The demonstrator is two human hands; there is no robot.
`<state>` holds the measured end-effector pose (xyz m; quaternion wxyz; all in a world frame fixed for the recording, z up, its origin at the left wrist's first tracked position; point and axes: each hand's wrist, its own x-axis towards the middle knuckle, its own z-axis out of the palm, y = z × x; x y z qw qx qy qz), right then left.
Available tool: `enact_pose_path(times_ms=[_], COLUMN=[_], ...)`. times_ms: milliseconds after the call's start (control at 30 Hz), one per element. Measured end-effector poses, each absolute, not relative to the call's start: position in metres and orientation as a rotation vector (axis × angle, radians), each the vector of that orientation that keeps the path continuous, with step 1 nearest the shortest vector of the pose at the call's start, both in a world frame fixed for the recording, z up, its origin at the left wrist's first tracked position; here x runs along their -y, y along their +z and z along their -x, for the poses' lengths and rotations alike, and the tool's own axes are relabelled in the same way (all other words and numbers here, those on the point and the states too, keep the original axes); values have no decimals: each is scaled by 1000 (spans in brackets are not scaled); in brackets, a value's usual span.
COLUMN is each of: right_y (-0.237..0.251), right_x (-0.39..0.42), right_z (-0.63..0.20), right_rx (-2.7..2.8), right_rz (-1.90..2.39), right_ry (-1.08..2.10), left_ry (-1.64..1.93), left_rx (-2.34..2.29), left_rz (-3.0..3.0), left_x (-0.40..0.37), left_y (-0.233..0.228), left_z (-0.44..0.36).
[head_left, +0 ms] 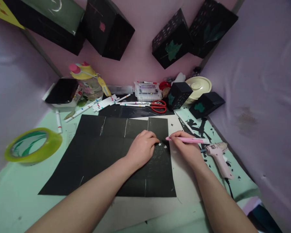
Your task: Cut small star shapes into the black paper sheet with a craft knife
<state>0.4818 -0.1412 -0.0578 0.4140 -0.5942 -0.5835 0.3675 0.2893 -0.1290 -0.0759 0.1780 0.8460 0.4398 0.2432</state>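
Observation:
Black paper (106, 155) with white crease lines lies flat before me. My left hand (142, 147) rests on its right part, fingers bent and fingertips pressing the sheet; it grips nothing. Just past those fingertips are two small star-shaped cutouts (165, 147) showing pale. My right hand (186, 149) is closed around a slim pink pen-shaped craft knife (189, 140), tilted nearly level. Its tip points left, close to the paper's right edge and the stars; the blade is too small to make out. Under the paper, a white board (181, 171) sticks out on the right.
A pink glue gun (219, 158) and black scraps (196, 126) lie to the right. At left is a roll of tape (34, 145). Behind the paper are white markers (106, 103), red-handled scissors (158, 106) and a clear case (147, 91). Black boxes (173, 38) hang overhead.

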Motion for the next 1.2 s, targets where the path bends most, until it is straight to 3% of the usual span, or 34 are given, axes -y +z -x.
enact_pose_path(times_ms=[1200], right_y=[-66], right_x=[144], right_z=[-475], right_rx=[1565], right_rz=[1613], right_ry=[908], left_ry=[626], left_rx=[-1202], left_rz=[-2372], left_x=[126], left_y=[-75], left_z=[-286])
